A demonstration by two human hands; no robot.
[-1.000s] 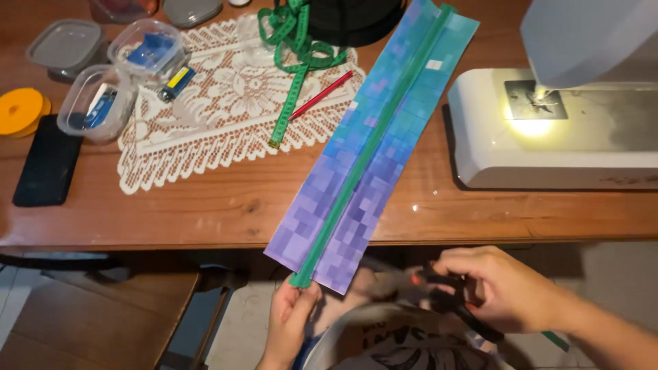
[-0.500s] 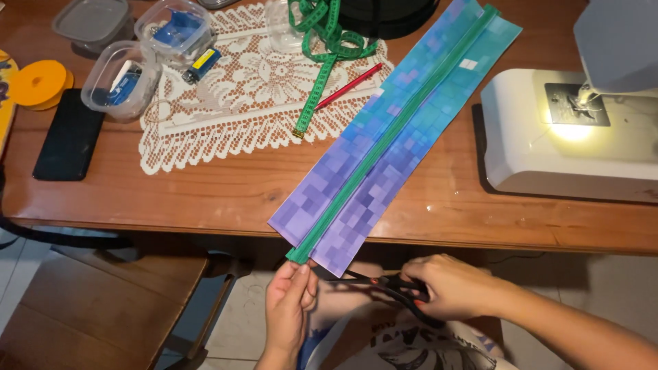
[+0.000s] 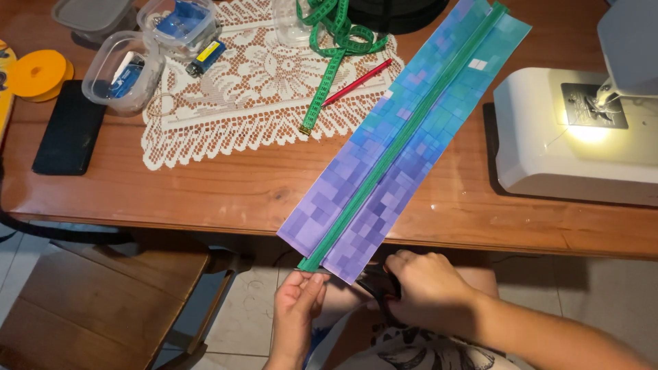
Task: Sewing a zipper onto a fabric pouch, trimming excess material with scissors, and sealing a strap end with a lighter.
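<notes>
Left hand [image 3: 296,316] is pinching the green zipper tape end [image 3: 312,265] of the fabric strip [image 3: 404,144] overhanging the surface [image 3: 205,192]; right hand [image 3: 428,291] is gripping black scissors [image 3: 379,282]. Risk: slack tape could make the cut wander into the fabric.

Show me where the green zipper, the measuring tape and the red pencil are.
green zipper [image 3: 404,140], head view, middle of its length between the two fabric strips.
measuring tape [image 3: 322,92], head view, straight stretch lying on the lace doily.
red pencil [image 3: 358,82], head view, middle of its shaft.

Home sewing corner: sewing machine [image 3: 576,137], lace doily [image 3: 260,75], measuring tape [image 3: 329,48].
</notes>
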